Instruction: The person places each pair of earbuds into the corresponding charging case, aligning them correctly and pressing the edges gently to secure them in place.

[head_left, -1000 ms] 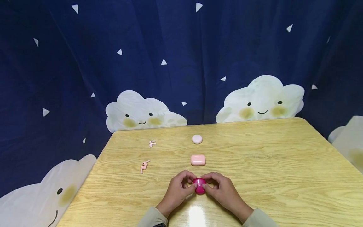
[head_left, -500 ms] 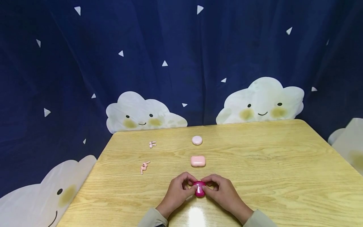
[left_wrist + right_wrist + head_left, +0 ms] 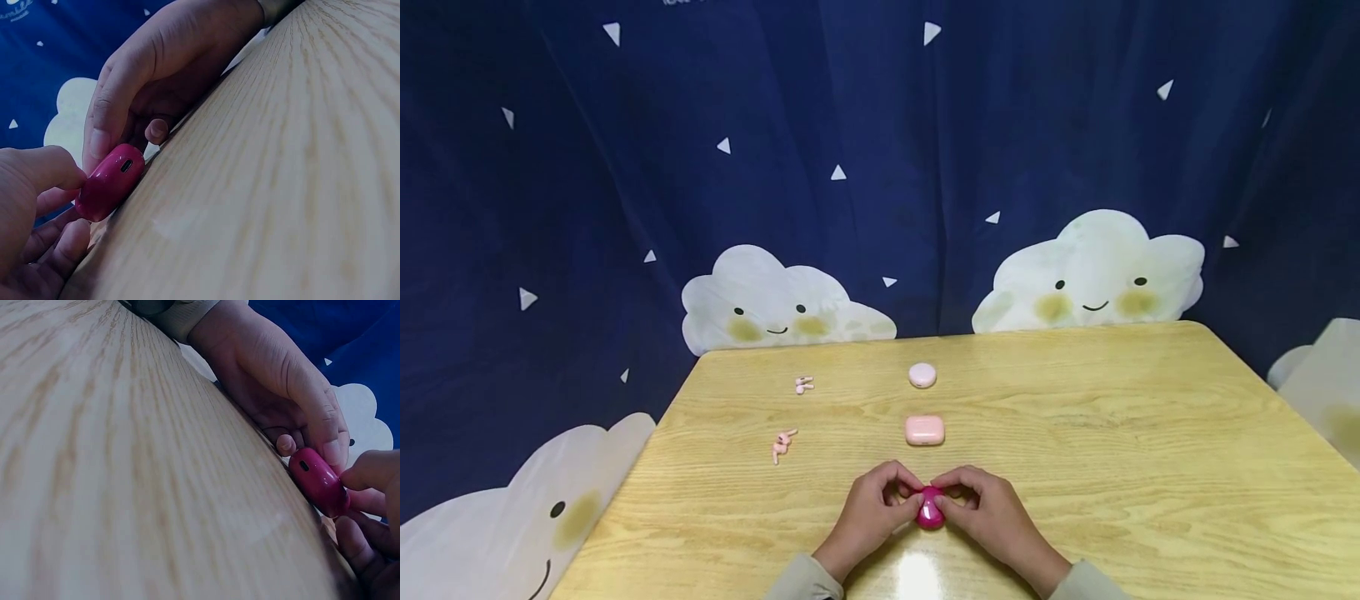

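Observation:
A glossy magenta earbud charging case [image 3: 931,510] is between my two hands near the front of the table. Its charging port faces the wrist cameras, showing in the left wrist view on the case [image 3: 112,182] and likewise in the right wrist view on the case [image 3: 319,481]. My left hand [image 3: 876,508] pinches the case's left side between thumb and fingers. From the opposite side, my right hand [image 3: 985,508] pinches it too, its thumb over the front. The case sits low, close over the wood. Fingers hide its sides and part of its far edge.
Just beyond the hands lies a peach-pink earbud case [image 3: 924,430], with a round pale-pink case [image 3: 922,375] behind it. To the left are two pairs of loose earbuds, peach-pink earbuds [image 3: 782,446] nearer and pale-pink earbuds [image 3: 804,384] farther. A blue cloud-print curtain [image 3: 925,167] borders the wooden table [image 3: 1112,433].
The head view tilts up slightly, so everything sits a little lower. Both hands keep their hold on the magenta case, which comes slightly nearer to me between the thumbs.

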### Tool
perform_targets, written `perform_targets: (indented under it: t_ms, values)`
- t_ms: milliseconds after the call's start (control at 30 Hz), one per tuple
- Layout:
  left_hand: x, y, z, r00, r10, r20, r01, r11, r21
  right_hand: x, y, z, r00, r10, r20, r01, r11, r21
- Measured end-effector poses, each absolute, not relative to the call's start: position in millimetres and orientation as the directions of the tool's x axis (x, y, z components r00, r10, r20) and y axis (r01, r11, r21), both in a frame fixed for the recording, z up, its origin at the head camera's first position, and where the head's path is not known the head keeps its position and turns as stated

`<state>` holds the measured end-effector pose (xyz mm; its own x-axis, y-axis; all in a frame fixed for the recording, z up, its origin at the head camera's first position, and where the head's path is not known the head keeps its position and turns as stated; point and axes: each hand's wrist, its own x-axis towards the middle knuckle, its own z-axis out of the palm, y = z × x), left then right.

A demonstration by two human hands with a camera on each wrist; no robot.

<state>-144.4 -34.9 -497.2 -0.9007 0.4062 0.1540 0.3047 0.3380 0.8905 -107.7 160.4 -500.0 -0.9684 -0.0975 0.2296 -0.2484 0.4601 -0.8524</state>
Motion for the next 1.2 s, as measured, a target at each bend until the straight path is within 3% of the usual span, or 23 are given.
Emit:
perform_targets:
  t_ms: [467,1200]
  values:
    - [-129.8,-44.9,-508.0,-0.89,0.429,0.157,0.301,0.292,0.908,-93.0,156.2,-508.4,-0.968,-0.135,0.209,-0.248,0.429,-0.869]
    - [-144.1,-37.8,-501.3,-0.884,0.425,0.195,0.336,0.285,0.898,-106.7,160.0,-501.5,-0.962,-0.098,0.254,-0.271,0.437,-0.858]
